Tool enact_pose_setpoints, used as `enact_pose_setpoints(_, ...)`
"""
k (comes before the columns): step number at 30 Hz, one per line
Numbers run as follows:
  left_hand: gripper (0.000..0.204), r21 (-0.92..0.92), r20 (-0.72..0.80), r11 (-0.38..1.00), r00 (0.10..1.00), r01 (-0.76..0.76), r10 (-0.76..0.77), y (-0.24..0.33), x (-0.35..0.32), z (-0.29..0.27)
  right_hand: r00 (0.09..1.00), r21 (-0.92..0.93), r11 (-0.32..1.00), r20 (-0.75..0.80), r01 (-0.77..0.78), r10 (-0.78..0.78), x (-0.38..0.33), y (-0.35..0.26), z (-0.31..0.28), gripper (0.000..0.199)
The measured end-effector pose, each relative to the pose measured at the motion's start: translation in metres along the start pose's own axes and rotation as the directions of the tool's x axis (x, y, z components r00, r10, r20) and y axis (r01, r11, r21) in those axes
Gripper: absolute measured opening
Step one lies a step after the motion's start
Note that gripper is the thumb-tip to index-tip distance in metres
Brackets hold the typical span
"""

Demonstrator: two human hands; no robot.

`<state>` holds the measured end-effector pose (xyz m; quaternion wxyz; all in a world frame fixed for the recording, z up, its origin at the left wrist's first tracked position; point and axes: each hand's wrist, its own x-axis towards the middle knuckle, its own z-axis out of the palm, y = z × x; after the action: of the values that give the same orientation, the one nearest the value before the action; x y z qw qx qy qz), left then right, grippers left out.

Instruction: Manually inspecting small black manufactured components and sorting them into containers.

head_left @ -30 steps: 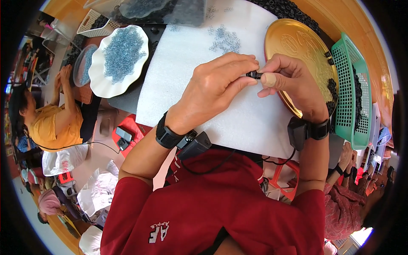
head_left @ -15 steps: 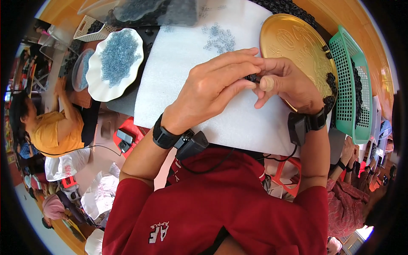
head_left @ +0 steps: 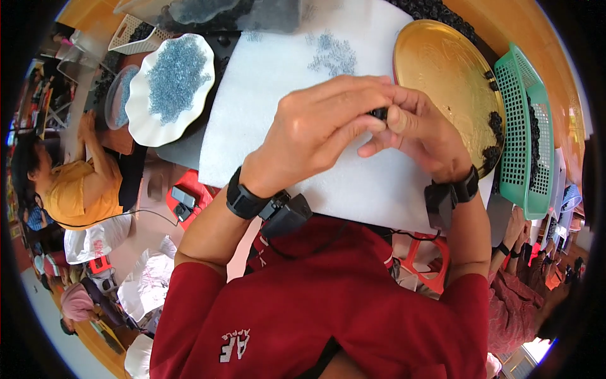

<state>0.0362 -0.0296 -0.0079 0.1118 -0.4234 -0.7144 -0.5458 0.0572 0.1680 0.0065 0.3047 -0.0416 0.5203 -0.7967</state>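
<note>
My left hand (head_left: 322,126) and my right hand (head_left: 420,136) meet above a white foam sheet (head_left: 265,82), fingertips pressed together around a small black part (head_left: 379,114). Most of that part is hidden by my fingers. Each wrist wears a black band with a small black device. A little heap of tiny blue-grey pieces (head_left: 333,54) lies on the sheet beyond my hands. To the right sits a round gold tray (head_left: 442,69) with several black parts at its right rim.
A white scalloped dish (head_left: 167,88) of blue-grey pieces sits at the left. A green mesh basket (head_left: 524,132) stands beyond the gold tray. A person in a yellow shirt (head_left: 82,189) sits at the left; other people are at the lower right.
Both hands have stayed pressed together on the small black part, shifting slightly toward the gold tray; my left fingers have closed further over it.
</note>
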Motion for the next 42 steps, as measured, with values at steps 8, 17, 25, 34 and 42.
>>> enact_pose_setpoints(8, 0.026, -0.131, -0.067, 0.991, 0.997, 0.019, -0.028, -0.007, 0.001, 0.004, 0.993, 0.072, 0.997, 0.111, 0.032, -0.04, 0.004, 0.001, -0.007, 0.032)
enact_pose_setpoints(17, 0.028, -0.148, -0.055, 0.989, 0.998, -0.004, -0.004, -0.002, -0.001, 0.0, 0.997, 0.04, 0.999, 0.08, 0.006, -0.009, -0.001, -0.007, 0.0, 0.03)
enact_pose_setpoints(25, 0.03, 0.014, -0.157, 0.999, 0.987, -0.031, 0.033, -0.004, -0.004, 0.002, 0.988, -0.037, 0.992, -0.102, 0.117, -0.12, 0.001, -0.003, 0.001, 0.018)
enact_pose_setpoints(34, 0.029, 0.07, -0.206, 0.998, 0.978, 0.0, 0.014, -0.007, -0.005, 0.004, 0.886, -0.216, 0.891, -0.159, 0.399, -0.435, 0.006, 0.006, 0.006, 0.011)
enact_pose_setpoints(42, 0.027, 0.056, -0.23, 0.998, 0.973, 0.018, -0.004, -0.005, -0.004, 0.001, 0.821, -0.368, 0.83, -0.234, 0.42, -0.52, 0.004, 0.008, 0.016, 0.012)
